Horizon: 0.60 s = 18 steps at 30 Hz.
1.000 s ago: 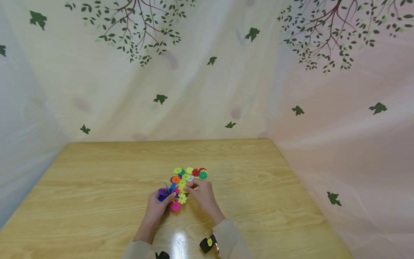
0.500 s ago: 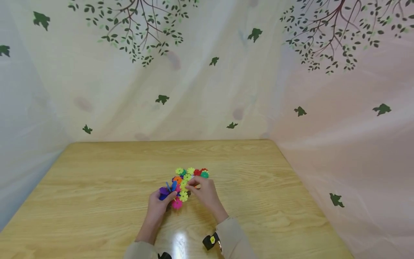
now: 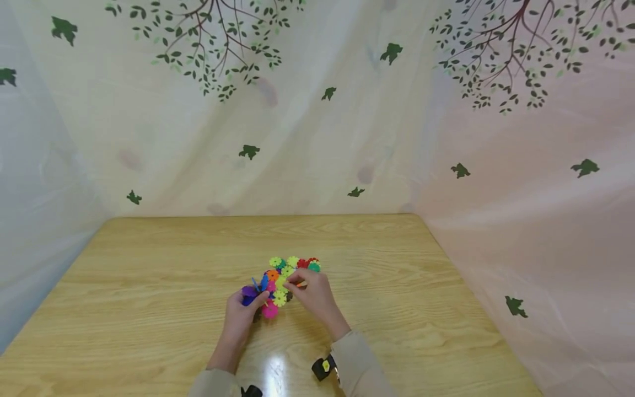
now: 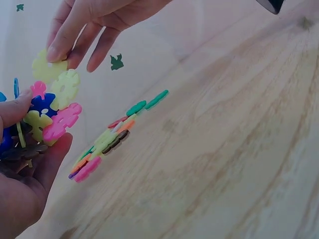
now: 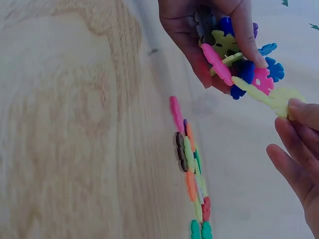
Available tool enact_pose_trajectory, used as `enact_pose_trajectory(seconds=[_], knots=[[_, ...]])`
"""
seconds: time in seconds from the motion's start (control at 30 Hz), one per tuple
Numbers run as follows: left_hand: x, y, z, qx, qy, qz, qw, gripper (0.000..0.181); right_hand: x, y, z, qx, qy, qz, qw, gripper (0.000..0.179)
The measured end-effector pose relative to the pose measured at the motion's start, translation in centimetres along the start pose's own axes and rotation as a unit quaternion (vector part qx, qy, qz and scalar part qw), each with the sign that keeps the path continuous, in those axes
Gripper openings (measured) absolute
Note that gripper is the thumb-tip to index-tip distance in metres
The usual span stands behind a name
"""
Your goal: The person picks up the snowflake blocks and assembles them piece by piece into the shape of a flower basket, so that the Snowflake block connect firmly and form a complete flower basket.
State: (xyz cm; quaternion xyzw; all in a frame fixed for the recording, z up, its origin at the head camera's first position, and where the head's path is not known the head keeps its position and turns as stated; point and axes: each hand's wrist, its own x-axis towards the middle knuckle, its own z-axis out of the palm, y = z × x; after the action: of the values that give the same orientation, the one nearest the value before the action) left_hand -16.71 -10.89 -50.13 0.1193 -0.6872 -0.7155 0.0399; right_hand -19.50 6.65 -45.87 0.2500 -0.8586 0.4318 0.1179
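Left hand, from the head: the left hand [image 3: 240, 315] holds a bunch of flower shapes [image 3: 264, 283], purple, blue, pink and yellow, up over the bench [image 3: 397, 298].
Right hand, from the head: the right hand [image 3: 316, 298] pinches a yellow flower [image 3: 280, 282] beside the bunch.
Loose flowers, from the head: the loose flowers [image 3: 292, 261] lie on the bench, just past the hands.
Cloth, from the head: a pale cloth [image 3: 297, 138] with leaves and branches hangs behind the bench.
Bunch, from the left wrist: the left thumb is on one side, the fingers on the other. A dark flower [image 4: 25, 152] sits low in it.
Yellow flower, from the left wrist: it is between the right thumb and a finger; other fingers spread away.
Yellow flower, from the right wrist: it meets a yellow one at the bunch's end. I can't tell if they are joined.
Loose flowers, from the right wrist: they lie flat, with a brown flower [image 5: 181, 152] at one edge and green ones at the end.
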Motion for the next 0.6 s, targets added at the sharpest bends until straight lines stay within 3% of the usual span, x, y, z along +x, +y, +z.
enact_pose_trajectory(seconds=[0.6], knots=[[-0.1, -0.09, 0.18, 0.034, -0.008, 0.002, 0.9994, 0.033, -0.14, 0.87, 0.68, 0.036, -0.003, 0.032, 0.9988, 0.007]])
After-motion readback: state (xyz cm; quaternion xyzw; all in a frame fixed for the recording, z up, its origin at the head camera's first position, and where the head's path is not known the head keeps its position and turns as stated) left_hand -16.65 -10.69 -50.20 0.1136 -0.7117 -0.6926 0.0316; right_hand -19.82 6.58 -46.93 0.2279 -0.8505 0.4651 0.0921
